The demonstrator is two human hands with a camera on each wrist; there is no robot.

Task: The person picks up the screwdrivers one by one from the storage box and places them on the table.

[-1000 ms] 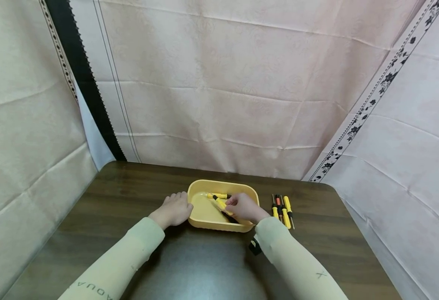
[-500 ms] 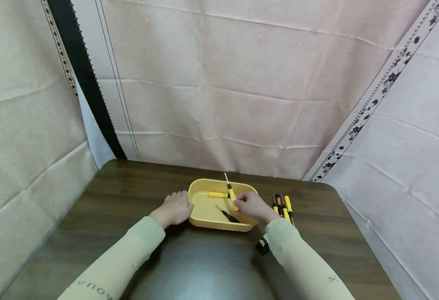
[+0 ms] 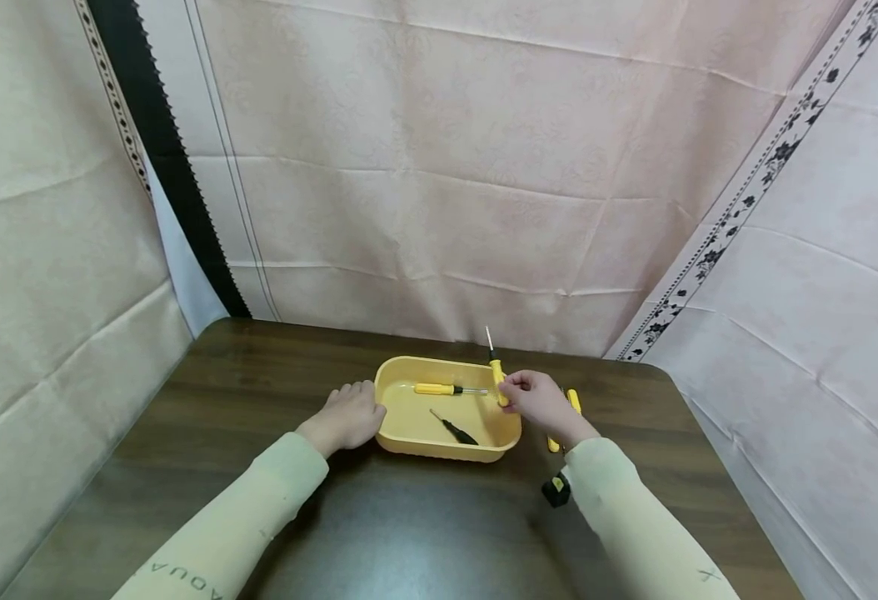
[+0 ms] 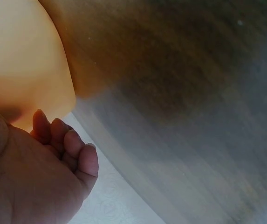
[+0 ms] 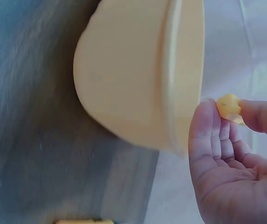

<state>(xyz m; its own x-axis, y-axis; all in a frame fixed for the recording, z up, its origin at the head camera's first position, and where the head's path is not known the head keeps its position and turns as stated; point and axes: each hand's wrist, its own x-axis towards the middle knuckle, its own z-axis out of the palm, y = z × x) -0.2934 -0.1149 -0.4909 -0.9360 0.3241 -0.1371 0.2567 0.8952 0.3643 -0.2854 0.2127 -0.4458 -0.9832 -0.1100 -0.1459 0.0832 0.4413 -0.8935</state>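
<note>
In the head view my left hand (image 3: pixel 345 419) holds the left end of a yellow plastic tray (image 3: pixel 439 452), its thumb at the rim. The left wrist view shows that hand's fingers (image 4: pixel 87 161) bent beside the tray wall (image 4: pixel 26 51). My right hand (image 3: pixel 547 410) pinches a yellow-handled screwdriver (image 3: pixel 498 380) by the handle's end, tip up, over the tray's right side. Seen from the right wrist, thumb and fingertips close on the yellow handle end (image 5: pixel 228 105). Inside the tray lie another yellow-handled screwdriver (image 3: pixel 435 389) and a dark-handled one (image 3: pixel 460 434).
Right of the tray, more screwdrivers lie on the dark wooden table (image 3: pixel 296 358); a yellow handle (image 3: pixel 574 400) shows, and the right hand and forearm hide much of the group. Pale patterned cloth (image 3: pixel 439 208) hangs behind and along both sides.
My right hand has lifted the yellow-handled screwdriver from the tray, turned it tip up and carried it rightward. The left hand has stayed at the tray's left end.
</note>
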